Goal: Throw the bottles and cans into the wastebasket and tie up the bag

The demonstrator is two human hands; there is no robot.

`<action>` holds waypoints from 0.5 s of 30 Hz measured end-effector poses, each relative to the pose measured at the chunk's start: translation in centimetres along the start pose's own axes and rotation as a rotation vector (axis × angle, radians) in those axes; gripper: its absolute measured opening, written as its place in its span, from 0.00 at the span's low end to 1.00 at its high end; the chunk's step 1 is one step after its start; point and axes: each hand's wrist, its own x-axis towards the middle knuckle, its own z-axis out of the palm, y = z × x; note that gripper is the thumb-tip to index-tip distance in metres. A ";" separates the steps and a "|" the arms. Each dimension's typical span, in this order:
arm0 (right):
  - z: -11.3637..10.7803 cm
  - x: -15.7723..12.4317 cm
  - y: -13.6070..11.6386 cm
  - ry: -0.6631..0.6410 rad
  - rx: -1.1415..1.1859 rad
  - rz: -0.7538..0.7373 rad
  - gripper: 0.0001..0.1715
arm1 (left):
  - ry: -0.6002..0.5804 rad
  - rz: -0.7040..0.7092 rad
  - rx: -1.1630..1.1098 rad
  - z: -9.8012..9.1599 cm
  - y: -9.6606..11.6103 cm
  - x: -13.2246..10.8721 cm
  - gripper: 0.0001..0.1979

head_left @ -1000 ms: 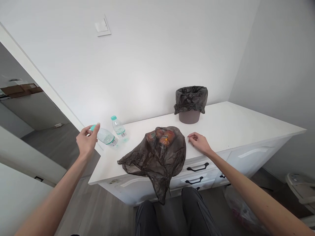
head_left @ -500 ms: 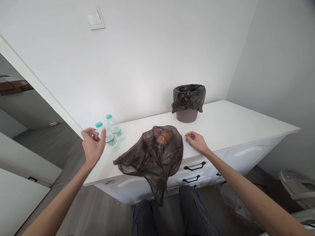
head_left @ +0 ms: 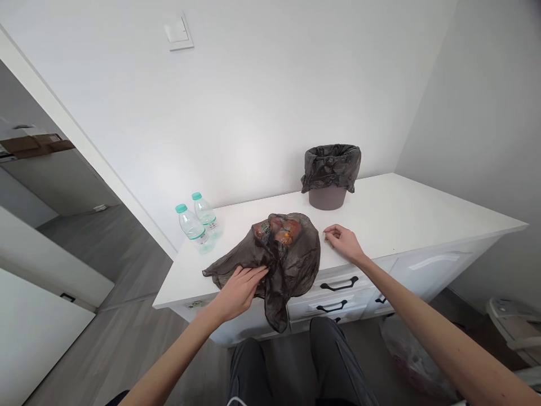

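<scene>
A dark translucent plastic bag [head_left: 296,265] with orange-red packaged items [head_left: 288,231] inside lies on the white cabinet top, its loose end hanging over the front edge. My left hand [head_left: 240,288] rests on the near left part of the bag, fingers stretched out flat and close together; its thumb is hidden. Just right of the bag, my right hand [head_left: 344,242] is at the countertop with fingers curled in. I see nothing held in it. Two clear bottles with teal caps, a nearer bottle [head_left: 191,224] and a farther bottle [head_left: 205,212], stand left of the bag.
A brown bin [head_left: 327,198] with a dark liner [head_left: 333,166] stands at the back by the wall. Drawers with black handles [head_left: 339,283] are below the white countertop [head_left: 431,211]. A clear plastic bag [head_left: 412,352] lies on the floor at right.
My left hand has moved from beside the bottles, right and down onto the dark bag. The bag's hanging end has shifted up slightly. My right hand stays beside the bag.
</scene>
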 end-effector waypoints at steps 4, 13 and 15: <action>0.2 0.4 0.8 0.004 -0.012 -0.012 0.13 | -0.006 -0.079 0.063 2.1 -1.4 3.4 0.25; 0.3 1.3 2.3 0.001 0.032 -0.040 0.13 | 0.514 -0.405 0.003 4.8 0.3 6.3 0.19; 0.2 1.2 2.0 -0.007 0.035 -0.047 0.14 | 0.511 -0.415 -0.050 5.3 1.0 6.6 0.14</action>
